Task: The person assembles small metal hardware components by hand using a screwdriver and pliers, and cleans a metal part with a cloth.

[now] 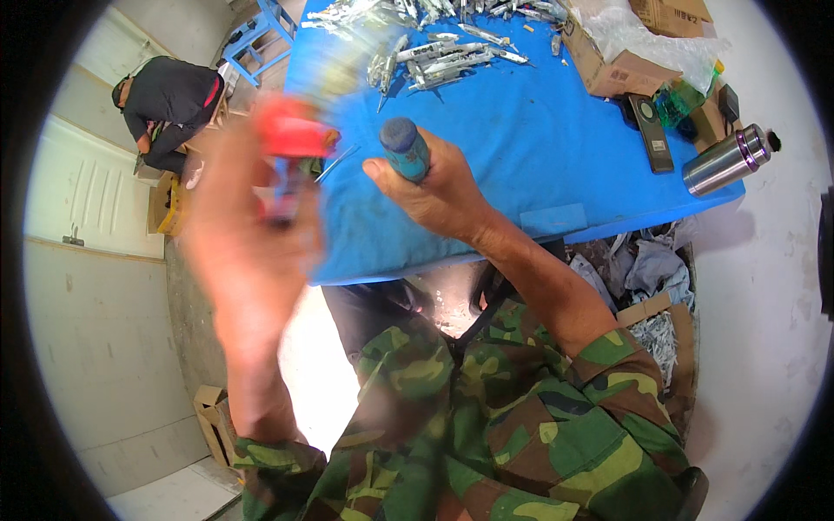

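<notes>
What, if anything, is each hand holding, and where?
Right hand: a teal-handled tool, by its handle. Left hand: a red thing, too blurred to tell where.

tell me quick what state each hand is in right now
Left hand: seems closed on a red object, too blurred to identify.
Right hand: closed, holding a teal handle with a darker end.
</notes>
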Action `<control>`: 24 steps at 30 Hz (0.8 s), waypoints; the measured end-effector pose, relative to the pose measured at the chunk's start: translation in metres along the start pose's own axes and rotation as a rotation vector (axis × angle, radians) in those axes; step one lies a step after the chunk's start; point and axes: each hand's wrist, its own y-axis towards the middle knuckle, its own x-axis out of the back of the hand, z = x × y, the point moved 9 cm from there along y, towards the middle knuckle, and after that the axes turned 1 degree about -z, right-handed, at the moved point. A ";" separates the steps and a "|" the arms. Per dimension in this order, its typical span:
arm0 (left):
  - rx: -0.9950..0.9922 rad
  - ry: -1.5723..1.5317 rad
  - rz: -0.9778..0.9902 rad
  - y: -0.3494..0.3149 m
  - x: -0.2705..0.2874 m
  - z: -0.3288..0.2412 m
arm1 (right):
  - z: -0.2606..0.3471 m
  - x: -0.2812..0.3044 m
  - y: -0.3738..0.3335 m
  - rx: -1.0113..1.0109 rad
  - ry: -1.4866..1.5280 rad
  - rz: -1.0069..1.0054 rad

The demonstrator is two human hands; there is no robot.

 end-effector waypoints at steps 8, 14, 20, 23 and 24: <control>0.004 0.048 -0.013 0.020 0.023 0.011 | 0.000 -0.009 0.001 -0.059 -0.025 0.063; -0.072 0.236 0.261 -0.026 -0.023 0.015 | -0.001 -0.024 0.004 -0.086 -0.001 0.104; 0.150 -0.036 0.098 -0.024 -0.010 0.052 | -0.009 0.005 0.007 -0.202 0.103 -0.021; 0.344 -0.052 0.263 -0.056 -0.041 0.090 | -0.010 0.030 0.012 -0.216 0.291 -0.258; 0.370 -0.058 0.298 -0.072 -0.053 0.106 | -0.011 0.036 0.012 -0.260 0.433 -0.316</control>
